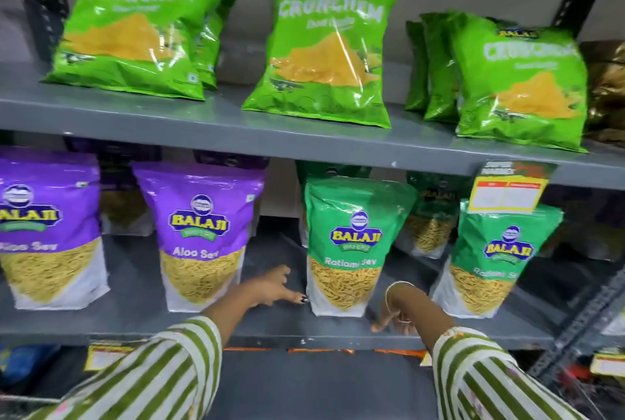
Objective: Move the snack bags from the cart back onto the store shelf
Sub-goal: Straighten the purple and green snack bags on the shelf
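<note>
A green Ratlami Sev bag stands upright on the lower grey shelf. My left hand is just left of its base, fingers spread, one fingertip touching the bag's lower left corner. My right hand hangs at the bag's lower right corner, fingers loose and pointing down, holding nothing. Two purple Aloo Sev bags stand to the left. Another green Ratlami Sev bag stands to the right. The cart is out of view.
Green Crunchem bags lean on the upper shelf. A yellow price tag hangs from that shelf's edge. More bags sit behind the front row. A slotted metal upright rises at the right.
</note>
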Demonstrator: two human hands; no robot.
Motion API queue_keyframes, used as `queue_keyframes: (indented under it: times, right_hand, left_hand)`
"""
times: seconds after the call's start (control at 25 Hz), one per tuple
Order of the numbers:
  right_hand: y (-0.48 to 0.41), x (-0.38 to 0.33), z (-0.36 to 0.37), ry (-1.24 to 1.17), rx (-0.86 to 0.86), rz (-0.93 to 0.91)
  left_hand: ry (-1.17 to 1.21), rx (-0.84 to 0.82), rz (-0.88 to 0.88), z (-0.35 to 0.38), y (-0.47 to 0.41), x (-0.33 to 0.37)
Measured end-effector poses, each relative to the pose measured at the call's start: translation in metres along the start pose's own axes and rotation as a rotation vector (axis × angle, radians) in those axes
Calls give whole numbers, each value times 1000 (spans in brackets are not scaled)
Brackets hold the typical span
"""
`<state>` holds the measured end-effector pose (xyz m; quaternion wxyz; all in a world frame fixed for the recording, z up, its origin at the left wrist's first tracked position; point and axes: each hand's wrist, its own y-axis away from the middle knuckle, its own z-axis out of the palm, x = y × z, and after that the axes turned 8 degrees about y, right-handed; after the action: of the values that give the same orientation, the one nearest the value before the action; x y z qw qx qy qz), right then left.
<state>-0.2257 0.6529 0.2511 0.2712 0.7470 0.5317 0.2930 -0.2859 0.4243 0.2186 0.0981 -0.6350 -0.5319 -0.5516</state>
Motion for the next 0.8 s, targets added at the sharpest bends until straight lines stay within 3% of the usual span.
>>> queue_keyframes:
  times: [0.04,0.12,0.2,0.28,0.4,0.64,0.72,0.8]
  right_hand:
    - [-10,13,3,-106,164,-46]
    - [-28,24,11,-538,404,-219]
    - [-35,23,14,-888,509,-323]
    - [-34,14,16,-1043,510,-420]
    - [-34,7,16,-1100,501,-495]
    - [-29,8,16,-1104,490,-521]
    - [-27,11,17,-1075,478,-519]
    - [-29,20,17,-997,459,-472]
  left_hand:
    - [59,30,64,15,-9,1]
    - [134,79,173,37,-24,3]
    - [188,156,226,47,-33,3]
    - [188,230,235,50,-39,4]
    - [113,320,237,49,-41,5]
    - [84,331,228,48,-34,9]
    - [77,296,222,50,-28,13]
    - [-45,194,87,45,-27,18]
